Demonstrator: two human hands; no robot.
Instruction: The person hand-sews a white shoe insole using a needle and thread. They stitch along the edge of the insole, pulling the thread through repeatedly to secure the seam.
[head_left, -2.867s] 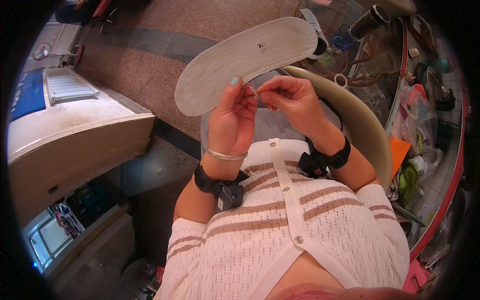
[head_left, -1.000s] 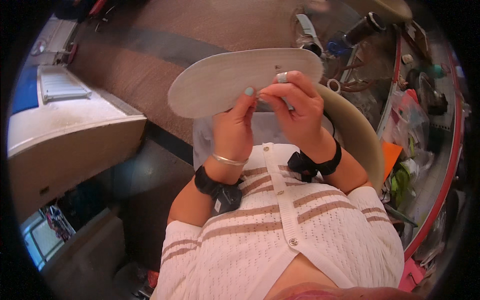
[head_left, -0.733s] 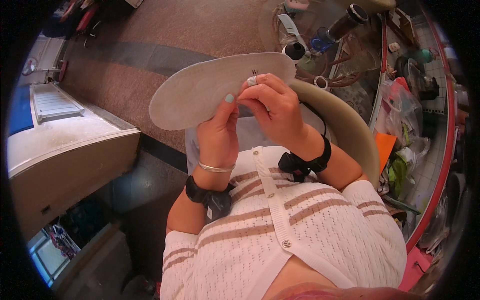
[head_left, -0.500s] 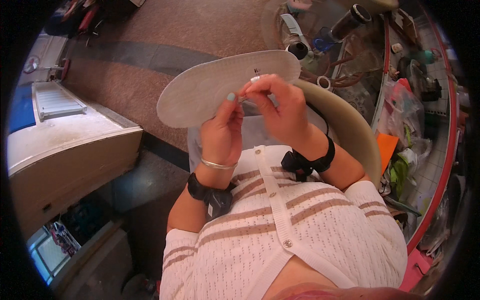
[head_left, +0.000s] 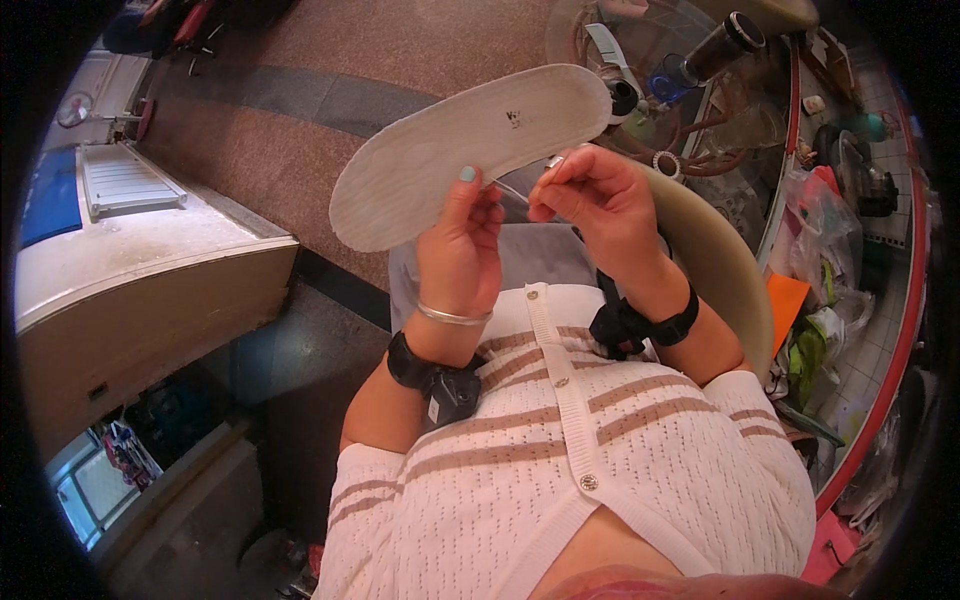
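Observation:
My left hand (head_left: 465,240) holds a pale, quilted insole (head_left: 425,155) by its lower edge, thumb on top with a pale blue nail, fingers curled. My right hand (head_left: 595,205) is just right of it, thumb and index finger pinched on a thin strand (head_left: 512,190) that runs toward my left fingers; whether it is thread or something stiffer I cannot tell. A silver band (head_left: 555,162) sits on a finger of that hand. The insole reaches above both hands, tilted up to the right, with a small dark printed mark.
A beige chair (head_left: 720,240) curves around my right side. Beyond lie a glass tabletop with a dark-topped flask (head_left: 720,48), a red-edged shelf (head_left: 895,360) with plastic bags and clutter, and an orange sheet (head_left: 788,305). A white cabinet (head_left: 160,260) stands left.
The insole's right end has risen, tilting it more steeply. My right hand has moved rightward, away from my left fingers, and the thin strand between them now shows.

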